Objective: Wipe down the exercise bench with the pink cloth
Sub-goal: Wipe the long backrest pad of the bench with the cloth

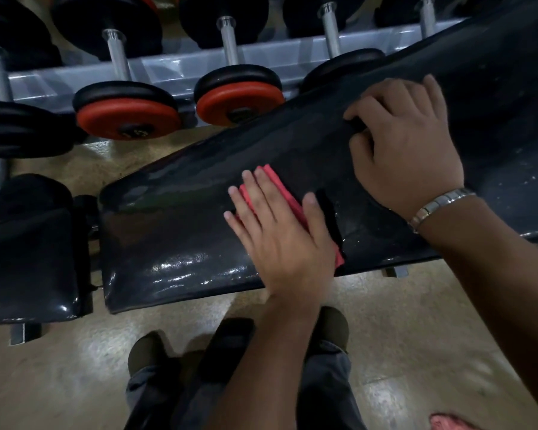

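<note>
The black padded exercise bench (174, 218) slants from lower left to upper right, and its surface shines wet near the front edge. A folded pink cloth (274, 184) lies on the middle of the pad. My left hand (280, 240) presses flat on the cloth with fingers spread, covering most of it. My right hand (407, 144), with a metal watch on the wrist, rests higher up the pad. Its fingers are bent, and thumb and forefinger pinch a ridge in the cover. A dark tear (330, 215) in the cover sits just right of the cloth.
A grey rack (168, 66) of dumbbells with red and black plates (128, 117) stands right behind the bench. A separate seat pad (28, 262) lies at the left. My shoes (149, 352) stand on the tan floor below. Something pink (448, 422) shows at the bottom right.
</note>
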The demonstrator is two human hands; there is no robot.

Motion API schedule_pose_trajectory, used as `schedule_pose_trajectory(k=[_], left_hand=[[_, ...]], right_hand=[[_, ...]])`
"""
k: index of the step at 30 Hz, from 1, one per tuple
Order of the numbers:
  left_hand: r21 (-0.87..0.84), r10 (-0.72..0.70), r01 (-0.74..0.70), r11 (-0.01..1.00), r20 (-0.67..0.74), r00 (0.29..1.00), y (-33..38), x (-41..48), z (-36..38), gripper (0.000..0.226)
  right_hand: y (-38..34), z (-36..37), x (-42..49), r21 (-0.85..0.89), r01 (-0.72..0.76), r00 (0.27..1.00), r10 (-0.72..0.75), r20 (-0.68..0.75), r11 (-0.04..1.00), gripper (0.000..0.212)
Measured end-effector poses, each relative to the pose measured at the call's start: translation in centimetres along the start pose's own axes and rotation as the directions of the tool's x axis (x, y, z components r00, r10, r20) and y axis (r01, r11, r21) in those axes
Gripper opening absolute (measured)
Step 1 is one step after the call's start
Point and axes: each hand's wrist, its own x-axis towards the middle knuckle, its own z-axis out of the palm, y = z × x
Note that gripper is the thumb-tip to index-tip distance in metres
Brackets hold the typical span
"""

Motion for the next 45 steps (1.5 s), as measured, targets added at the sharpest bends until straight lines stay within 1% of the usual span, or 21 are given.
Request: schedule_pose_trajectory(k=[2, 6, 7, 8, 10, 13, 15, 18, 19, 24, 25, 27, 30, 31, 33, 36, 37, 40, 43, 44, 45], left_hand=[[-0.023, -0.074, 0.074, 0.997, -0.008, 0.997, 2.2, -0.3, 0.3, 0.092], [0.002, 0.158, -0.158, 0.987, 0.009, 0.987, 0.2, -2.4, 0.2, 0.081], [0.017, 0.178, -0.179, 0.984, 0.018, 0.984, -0.9, -2.4, 0.0, 0.080], [0.026, 0.156, -0.156, 0.987, 0.015, 0.988, -1.7, -2.0, -0.2, 0.081], [0.016, 0.016, -0.016, 1.000, 0.003, 1.000, -1.4, -0.4, -0.3, 0.089], [-0.029, -0.168, 0.170, 0.985, 0.054, 0.984, 2.4, 1.8, 0.0, 0.098], [-0.045, -0.144, 0.147, 0.988, 0.055, 0.988, 3.9, 1.5, 0.3, 0.092], [-0.048, 0.042, -0.040, 0.998, 0.043, 0.998, 2.6, -0.4, 0.0, 0.083], [-0.052, 0.066, -0.063, 0.997, 0.059, 0.996, 1.8, -0.5, -0.3, 0.081], [-0.054, -0.193, 0.202, 0.978, 0.137, 0.972, 4.4, 4.8, -0.1, 0.083], [-0.052, -0.201, 0.211, 0.976, 0.145, 0.969, 5.3, 5.7, -0.1, 0.081], [-0.047, -0.114, 0.122, 0.991, 0.137, 0.984, 5.3, 5.8, -0.2, 0.079], [-0.053, 0.157, -0.151, 0.987, 0.151, 0.976, 2.1, 4.1, -1.2, 0.078], [-0.031, 0.205, -0.203, 0.979, 0.173, 0.963, 1.1, 4.3, -1.5, 0.078], [0.013, 0.164, -0.169, 0.985, 0.194, 0.967, 1.1, 6.5, -1.5, 0.077], [0.018, -0.022, 0.018, 1.000, 0.200, 0.980, 4.5, 10.8, -0.8, 0.073], [0.026, -0.018, 0.014, 1.000, 0.193, 0.981, 5.5, 11.5, -0.5, 0.072], [-0.012, 0.195, -0.196, 0.980, 0.188, 0.963, 4.8, 10.8, -0.7, 0.068], [-0.024, 0.492, -0.502, 0.864, 0.246, 0.835, 0.4, 10.5, -2.2, 0.067], [-0.017, 0.533, -0.550, 0.835, 0.269, 0.802, -0.6, 11.5, -2.4, 0.068], [-0.011, 0.533, -0.552, 0.834, 0.278, 0.799, -0.9, 12.8, -2.5, 0.070]], right_hand=[[0.0, 0.0, 0.0, 0.000, -0.005, 1.000, 0.005, -0.005, 1.000, 0.033], [0.0, 0.1, -0.1, 0.005, -0.006, 1.000, 0.006, -0.013, 1.000, 0.032], [0.0, 0.1, -0.1, 0.009, -0.004, 1.000, 0.004, -0.012, 1.000, 0.033], [0.1, 0.1, 0.0, 0.010, -0.004, 1.000, 0.004, -0.013, 1.000, 0.033], [0.0, 0.1, -0.1, 0.012, -0.004, 1.000, 0.005, -0.016, 1.000, 0.033], [0.0, 0.1, 0.0, 0.010, -0.009, 1.000, 0.009, -0.019, 1.000, 0.033], [0.1, 0.1, 0.0, 0.010, -0.015, 1.000, 0.015, -0.014, 1.000, 0.032], [-0.1, 0.2, 0.0, 0.022, -0.015, 1.000, 0.015, -0.015, 1.000, 0.031], [-0.1, 0.1, 0.0, 0.024, -0.016, 1.000, 0.017, -0.017, 1.000, 0.031], [-0.1, 0.1, 0.0, 0.024, -0.024, 0.999, 0.025, -0.021, 0.999, 0.031], [-0.1, 0.1, 0.1, 0.029, -0.026, 0.999, 0.027, -0.025, 0.999, 0.031], [-0.1, 0.2, 0.0, 0.040, -0.029, 0.999, 0.030, -0.026, 0.999, 0.032], [0.0, 0.2, -0.1, 0.048, -0.026, 0.999, 0.027, -0.021, 0.998, 0.032], [0.0, 0.2, -0.1, 0.053, -0.024, 0.999, 0.025, -0.023, 0.998, 0.031], [0.0, 0.2, -0.1, 0.060, -0.027, 0.999, 0.029, -0.032, 0.998, 0.031], [-0.1, 0.2, 0.0, 0.081, -0.034, 0.998, 0.037, -0.041, 0.996, 0.031], [-0.1, 0.2, 0.0, 0.096, -0.033, 0.998, 0.038, -0.046, 0.995, 0.032], [0.1, 0.3, -0.1, 0.159, -0.038, 0.996, 0.051, -0.078, 0.987, 0.031], [0.3, 0.3, 0.0, 0.229, -0.045, 0.992, 0.071, -0.105, 0.972, 0.032], [0.3, 0.2, 0.1, 0.252, -0.050, 0.991, 0.079, -0.109, 0.966, 0.032], [0.4, 0.1, 0.2, 0.279, -0.059, 0.990, 0.093, -0.107, 0.959, 0.032]])
